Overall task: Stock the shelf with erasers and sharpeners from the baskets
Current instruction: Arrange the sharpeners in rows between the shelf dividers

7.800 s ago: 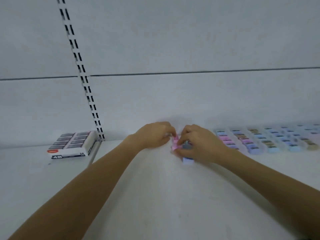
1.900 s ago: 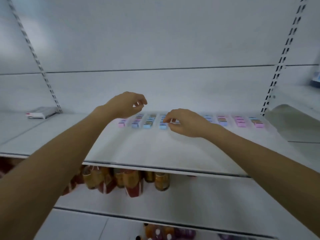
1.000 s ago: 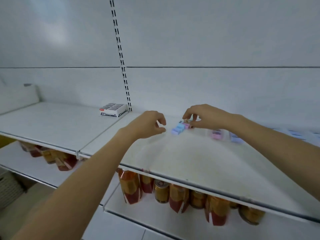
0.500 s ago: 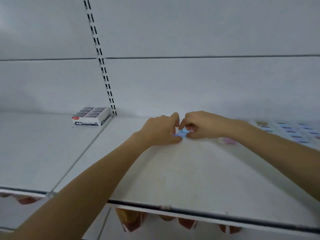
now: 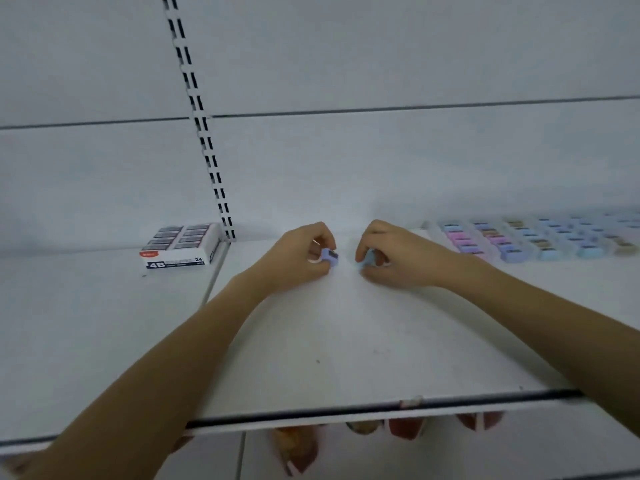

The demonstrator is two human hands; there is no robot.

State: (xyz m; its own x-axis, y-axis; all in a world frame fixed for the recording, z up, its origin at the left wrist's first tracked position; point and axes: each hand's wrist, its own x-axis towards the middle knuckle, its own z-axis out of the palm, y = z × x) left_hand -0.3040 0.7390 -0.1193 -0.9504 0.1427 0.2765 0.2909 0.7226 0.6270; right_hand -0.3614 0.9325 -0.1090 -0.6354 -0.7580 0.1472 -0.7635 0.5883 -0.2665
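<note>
My left hand [image 5: 294, 259] pinches a small lilac plastic sharpener [image 5: 329, 257], my right hand [image 5: 394, 259] a pale blue one [image 5: 367, 260], far back over the white metal shelf [image 5: 346, 348]; I'd set both square, aligned with the pastel sharpener rows [image 5: 519, 241].

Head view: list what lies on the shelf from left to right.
Box of 4B erasers → left hand → lilac sharpener it pinches → pale blue sharpener → right hand holding it → rows of pastel sharpeners.
</note>
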